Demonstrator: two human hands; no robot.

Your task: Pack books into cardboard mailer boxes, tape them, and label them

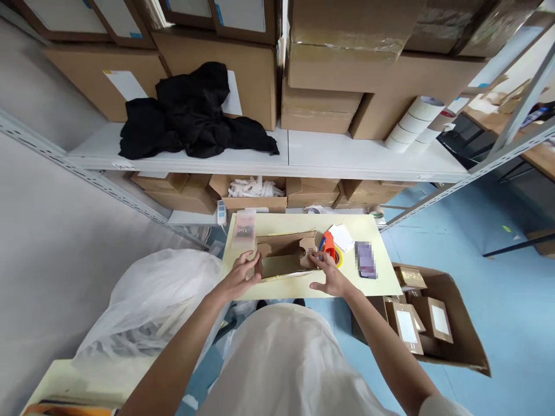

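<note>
A small open cardboard box (284, 254) lies on a pale yellow table (381, 277) in front of me. My left hand (240, 274) grips the box's left end, fingers curled around the flap. At the box's right end my right hand (329, 274) pinches the flap with thumb and fingers. An orange tape dispenser (329, 244) sits just behind my right hand. A clear plastic packet (244, 229) lies at the table's back left.
A white card (341, 236) and a dark phone (365, 260) lie on the table's right. A big carton of packed small boxes (433, 323) stands on the blue floor to the right. A white plastic bag (151, 300) bulges at left. Shelves behind hold cartons, black cloth (191, 112) and tape rolls (416, 124).
</note>
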